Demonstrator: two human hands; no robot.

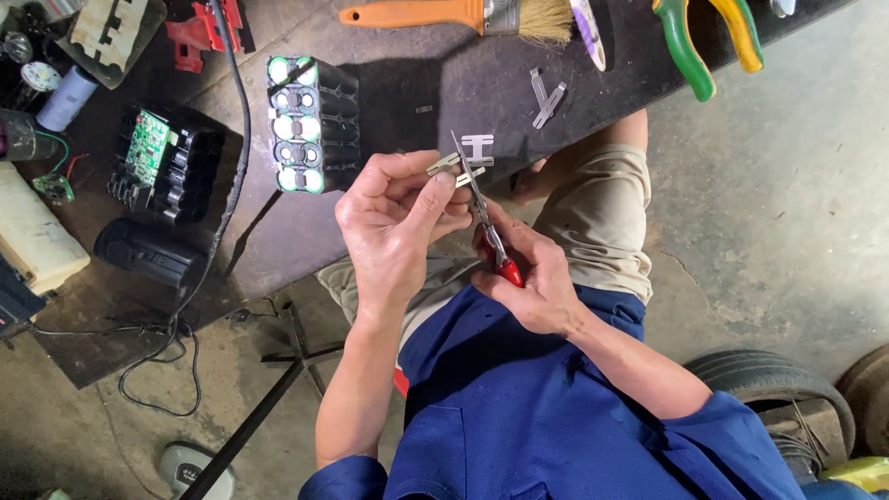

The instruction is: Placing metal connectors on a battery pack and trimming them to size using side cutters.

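Observation:
My left hand [394,222] pinches a small thin metal strip [447,166] between thumb and fingers, just off the near edge of the dark workbench [444,83]. My right hand [532,278] grips red-handled scissors [482,208], whose blades point up and cross the strip. An H-shaped metal tab [477,148] lies on the bench right behind the scissor tips. A black battery pack [310,125] with green-and-white cell ends stands on the bench to the left of my hands.
An orange-handled brush [458,16], green-and-yellow pliers [708,37] and two loose metal strips [544,97] lie along the bench's far side. A green circuit board in a black holder [157,162], a black case [148,252] and a black cable [231,139] sit left. A tyre [778,380] lies on the concrete floor.

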